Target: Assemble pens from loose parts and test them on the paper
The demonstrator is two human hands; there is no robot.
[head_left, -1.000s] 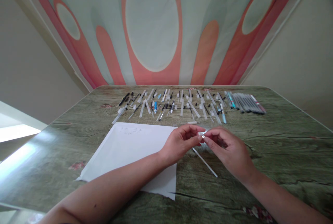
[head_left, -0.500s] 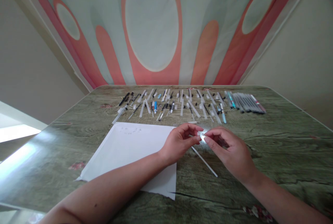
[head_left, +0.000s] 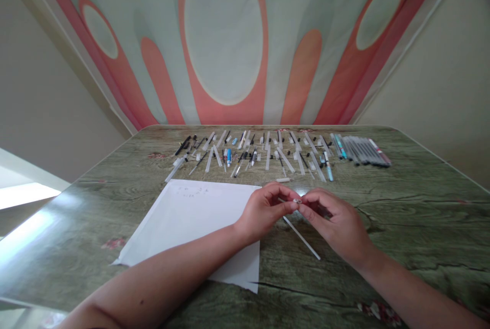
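Observation:
Near the right edge of a white sheet of paper (head_left: pixel 191 227), my left hand (head_left: pixel 266 210) and my right hand (head_left: pixel 333 217) meet at their fingertips. Between them is a small pale piece (head_left: pixel 297 201), pinched by the thumb and forefinger of each hand; its exact shape is too small to tell. A thin white rod (head_left: pixel 302 238) lies slantwise on the table below my hands. Just beyond my fingers lies a short whitish pen part (head_left: pixel 283 180).
Two rows of taken-apart pens, clear barrels (head_left: pixel 268 158), caps and dark refills, stretch across the far part of the wooden table (head_left: pixel 401 217). A group of whole pens (head_left: pixel 362 151) lies at their right end. Faint writing marks the paper's top.
My fingertips have come together, closing the gap between my hands over the small piece. The whitish pen part behind them shows more fully.

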